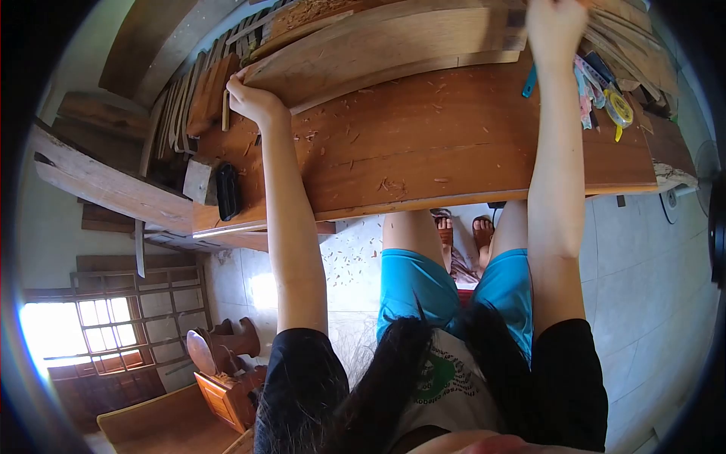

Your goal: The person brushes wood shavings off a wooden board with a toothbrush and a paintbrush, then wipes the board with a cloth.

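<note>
A long, curved wooden board (378, 53) stretches across the far side of the brown worktable (423, 144). At its left end, my left hand (255, 98) is closed with the fingers bent around the edge. My right hand (558, 26) is closed in a fist beside the board's right end, partly cut off by the top of the view. What its fingers hold is hidden. Wood shavings (389, 184) lie scattered over the tabletop below the board. Close to my left wrist is a narrow light wooden strip (225, 111).
Stacked wood strips (175, 113) line the left side, near a black case (228, 191). A yellow tape measure (618, 110), a patterned cloth (588, 89) and a teal tool (530, 80) lie at right. A long plank (113, 172) juts out left. Shavings litter the tiled floor (344, 261).
</note>
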`<state>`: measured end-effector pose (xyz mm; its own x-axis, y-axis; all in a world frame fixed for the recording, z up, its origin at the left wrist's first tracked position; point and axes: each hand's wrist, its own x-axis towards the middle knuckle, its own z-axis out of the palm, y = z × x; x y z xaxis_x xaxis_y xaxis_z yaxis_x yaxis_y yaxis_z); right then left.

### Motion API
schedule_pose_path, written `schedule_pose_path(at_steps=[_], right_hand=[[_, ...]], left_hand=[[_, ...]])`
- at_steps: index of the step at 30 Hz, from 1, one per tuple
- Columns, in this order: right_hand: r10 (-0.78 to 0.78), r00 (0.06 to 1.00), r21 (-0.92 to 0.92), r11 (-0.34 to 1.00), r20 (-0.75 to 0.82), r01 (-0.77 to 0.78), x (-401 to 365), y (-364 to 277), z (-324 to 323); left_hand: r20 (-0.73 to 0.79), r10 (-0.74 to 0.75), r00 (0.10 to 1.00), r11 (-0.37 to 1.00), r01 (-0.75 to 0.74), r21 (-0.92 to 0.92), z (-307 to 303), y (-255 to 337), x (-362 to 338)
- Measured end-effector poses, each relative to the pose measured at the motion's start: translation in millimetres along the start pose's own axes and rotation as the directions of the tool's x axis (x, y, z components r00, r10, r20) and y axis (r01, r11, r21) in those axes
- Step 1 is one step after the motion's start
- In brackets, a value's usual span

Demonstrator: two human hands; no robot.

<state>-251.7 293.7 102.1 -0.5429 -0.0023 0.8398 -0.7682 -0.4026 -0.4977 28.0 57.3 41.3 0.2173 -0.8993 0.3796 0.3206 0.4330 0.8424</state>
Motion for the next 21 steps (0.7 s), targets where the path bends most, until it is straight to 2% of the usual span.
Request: schedule_pose_path(at_steps=[1,2,3,5,6,7,9,12,16,19,21], right_hand=[[-0.004,0.992,0.174,0.985,0.126,-0.018,-6,-2,14],[-0.168,0.959,-0.045,0.982,0.226,0.183,-15,-7,22],[0.071,0.941,-0.092,0.995,0.33,-0.042,-29,-28,31],[-0.125,0.804,-0.177,0.945,0.582,0.275,-46,-32,54],[-0.084,0.748,-0.224,0.927,0.658,0.301,-55,-43,60],[-0.109,0.706,-0.246,0.891,0.7,0.381,-59,-43,63],[-0.21,0.718,-0.186,0.883,0.664,0.431,-63,-52,61],[-0.141,0.746,-0.236,0.896,0.651,0.376,-64,-54,60],[-0.165,0.76,-0.215,0.903,0.628,0.373,-66,-59,54],[-0.246,0.776,-0.149,0.905,0.581,0.399,-68,-58,55],[-0.286,0.78,-0.129,0.898,0.557,0.421,-70,-62,57]], left_hand=[[0.003,0.013,1.0,1.0,-0.013,0.0,-1,1,0],[0.012,0.045,0.999,0.999,-0.045,0.02,-1,3,0],[0.021,0.077,0.997,0.996,-0.077,0.04,-2,4,0],[0.034,0.117,0.993,0.993,-0.117,0.017,-2,10,-2],[0.037,0.125,0.991,0.992,-0.124,-0.023,-1,15,-4],[0.041,0.133,0.99,0.989,-0.131,-0.063,1,18,-6],[0.023,0.166,0.986,0.984,-0.164,-0.065,2,19,-6],[0.041,0.275,0.961,0.961,-0.275,0.007,-1,16,-3],[0.068,0.437,0.897,0.893,-0.442,0.088,-3,15,-1],[-0.046,0.306,0.951,0.941,-0.31,-0.136,3,25,-3],[-0.045,0.264,0.963,0.944,-0.268,-0.193,5,34,-10]])
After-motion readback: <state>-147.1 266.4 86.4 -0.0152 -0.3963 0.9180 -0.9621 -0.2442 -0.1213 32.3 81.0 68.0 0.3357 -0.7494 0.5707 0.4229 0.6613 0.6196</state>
